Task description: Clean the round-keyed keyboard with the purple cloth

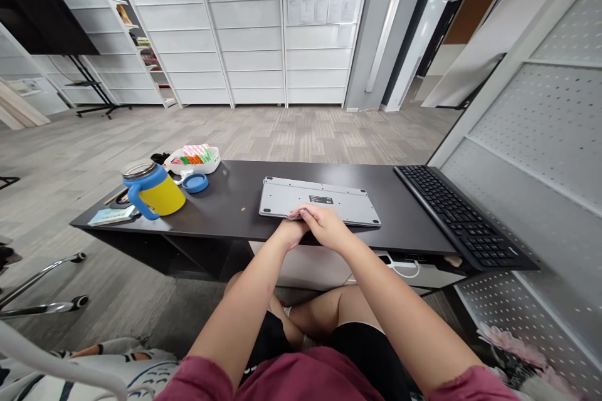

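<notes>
A grey keyboard point(329, 197) lies upside down on the dark desk point(226, 200), its underside up. Both hands meet at its near edge. My right hand point(327, 225) lies over the left, fingers curled and pressed on the keyboard's front edge. My left hand point(290, 232) sits under it, fingers closed near a small pinkish thing that I cannot make out. A black keyboard point(463, 216) lies keys up at the desk's right end, away from both hands.
At the desk's left end stand a yellow mug with blue handle point(155, 191), a blue lid point(194, 183), a white tray of coloured items point(195, 158) and a card point(110, 216). A perforated white panel point(550, 156) rises at right. Chair legs point(42, 291) stand left.
</notes>
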A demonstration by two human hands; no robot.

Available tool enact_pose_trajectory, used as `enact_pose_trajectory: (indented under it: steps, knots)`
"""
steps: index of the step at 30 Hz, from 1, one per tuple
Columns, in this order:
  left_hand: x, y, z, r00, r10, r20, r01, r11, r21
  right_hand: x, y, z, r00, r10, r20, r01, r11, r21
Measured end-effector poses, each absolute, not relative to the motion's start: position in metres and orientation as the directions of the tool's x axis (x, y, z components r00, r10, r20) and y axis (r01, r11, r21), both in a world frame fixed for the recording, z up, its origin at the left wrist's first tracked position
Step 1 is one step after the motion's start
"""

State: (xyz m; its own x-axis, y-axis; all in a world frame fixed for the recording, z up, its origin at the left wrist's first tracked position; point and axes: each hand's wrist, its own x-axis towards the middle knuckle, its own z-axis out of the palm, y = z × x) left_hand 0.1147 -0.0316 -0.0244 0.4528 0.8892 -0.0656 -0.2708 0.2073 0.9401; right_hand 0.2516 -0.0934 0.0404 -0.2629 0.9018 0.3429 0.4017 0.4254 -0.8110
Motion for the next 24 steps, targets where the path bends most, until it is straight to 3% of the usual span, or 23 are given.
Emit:
enact_pose_trajectory:
  steps: [5, 13, 17, 21, 24]
  knots:
    - [0.117, -0.038, -0.016, 0.515, 0.857, -0.012, -0.331, 0.212, 0.919, 0.288, -0.097, 0.025, -0.151, 0.931, 0.333, 0.451, 0.365, -0.814]
    - [0.111, -0.038, -0.012, 0.548, 0.832, -0.092, -0.279, 0.285, 0.917, 0.330, -0.115, 0.006, 0.060, 0.963, 0.261, 0.670, 0.155, -0.726]
    - [0.112, -0.040, -0.009, 0.508, 0.849, -0.147, -0.262, 0.315, 0.912, 0.363, -0.115, 0.009, 0.239, 0.950, 0.201, 0.768, -0.058, -0.638]
    - [0.112, -0.040, -0.010, 0.476, 0.859, -0.187, -0.242, 0.333, 0.911, 0.393, -0.109, 0.016, 0.561, 0.816, 0.140, 0.725, -0.403, -0.559]
    - [0.112, -0.038, -0.012, 0.471, 0.863, -0.182, -0.250, 0.328, 0.911, 0.391, -0.102, 0.018, 0.612, 0.789, 0.056, 0.707, -0.513, -0.486]
